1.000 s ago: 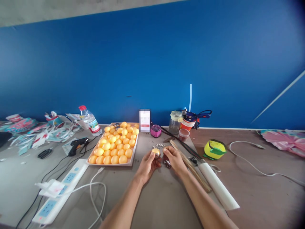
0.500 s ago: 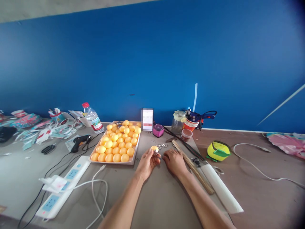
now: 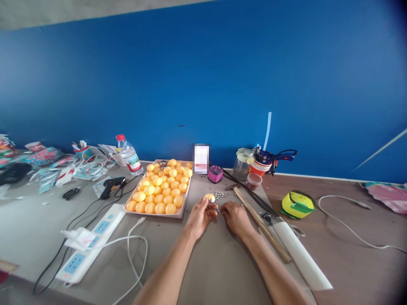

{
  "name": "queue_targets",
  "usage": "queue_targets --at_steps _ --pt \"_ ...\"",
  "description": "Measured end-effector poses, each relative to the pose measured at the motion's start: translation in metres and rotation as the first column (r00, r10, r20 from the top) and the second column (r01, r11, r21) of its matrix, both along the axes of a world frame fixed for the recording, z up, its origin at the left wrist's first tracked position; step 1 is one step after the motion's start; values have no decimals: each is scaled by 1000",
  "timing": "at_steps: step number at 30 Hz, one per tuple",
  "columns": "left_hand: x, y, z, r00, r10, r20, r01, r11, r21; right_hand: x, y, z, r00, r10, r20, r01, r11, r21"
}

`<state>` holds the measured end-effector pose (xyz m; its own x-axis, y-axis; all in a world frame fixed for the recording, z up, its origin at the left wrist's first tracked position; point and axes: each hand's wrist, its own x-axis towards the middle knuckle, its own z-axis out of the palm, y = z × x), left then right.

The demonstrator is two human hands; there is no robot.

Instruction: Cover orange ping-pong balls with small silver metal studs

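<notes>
My left hand [image 3: 201, 219] is closed on an orange ping-pong ball [image 3: 209, 197] with small shiny metal bits at its lower side. Thumb and fingers cover much of the ball. Just to the right, my right hand [image 3: 235, 218] rests low over the tabletop, palm down, with curled fingers; what lies beneath the fingertips is hidden. Several small silver pieces [image 3: 220, 195] are scattered on the table beyond the hands. A pink shallow box [image 3: 173, 215] full of orange balls [image 3: 159, 208] stands to the left.
Right of my hands lie wooden strips [image 3: 263, 226] and a white roll [image 3: 302, 256]. Behind are a purple box [image 3: 215, 174], a jar [image 3: 243, 165] and a cup of tools [image 3: 259, 167]. A power strip [image 3: 74, 262], glue gun [image 3: 111, 187] and bottle [image 3: 129, 157] occupy the left; a yellow-green pouch [image 3: 298, 204], the right.
The whole view has shifted slightly, so things appear a little further right. My left hand keeps the ball, and my right hand stays low beside it.
</notes>
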<state>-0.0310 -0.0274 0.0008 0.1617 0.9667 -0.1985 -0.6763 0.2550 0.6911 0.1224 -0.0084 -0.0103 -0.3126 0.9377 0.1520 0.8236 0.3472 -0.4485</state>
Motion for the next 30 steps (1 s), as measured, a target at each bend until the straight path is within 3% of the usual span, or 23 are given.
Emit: queue_targets --at_steps 4,7,9,12,15,17,21,24,30 --pt "0 0 -1 1000 2 -6 -2 1000 -8 1 4 -7 971 -32 -239 44 998 46" --pt "0 1 -2 1000 11 -9 -11 1000 -24 1 7 -9 847 -60 -528 97 994 43" --pt "0 1 -2 1000 15 -6 -15 999 -33 0 8 -8 695 -129 -708 111 991 -71" --pt "0 1 -2 1000 16 -7 -17 999 -35 -3 7 -3 382 -269 -884 14 958 -286" --pt "0 1 -1 1000 18 -6 -18 1000 -26 -6 5 4 108 -336 -936 -135 928 -348" --pt "0 1 -1 1000 17 -7 -17 999 -27 -7 5 8 4 -367 -930 -206 910 -360" --pt "0 1 1 1000 10 -7 -10 999 -32 -7 4 9 -93 -434 -896 -331 862 -384" --pt "-1 1 1 1000 15 -6 -16 999 -30 -7 5 7 -129 -471 -873 -353 844 -403" --pt "-1 0 2 1000 13 -7 -13 1000 -28 -9 3 9 -66 -444 -894 -348 850 -396"
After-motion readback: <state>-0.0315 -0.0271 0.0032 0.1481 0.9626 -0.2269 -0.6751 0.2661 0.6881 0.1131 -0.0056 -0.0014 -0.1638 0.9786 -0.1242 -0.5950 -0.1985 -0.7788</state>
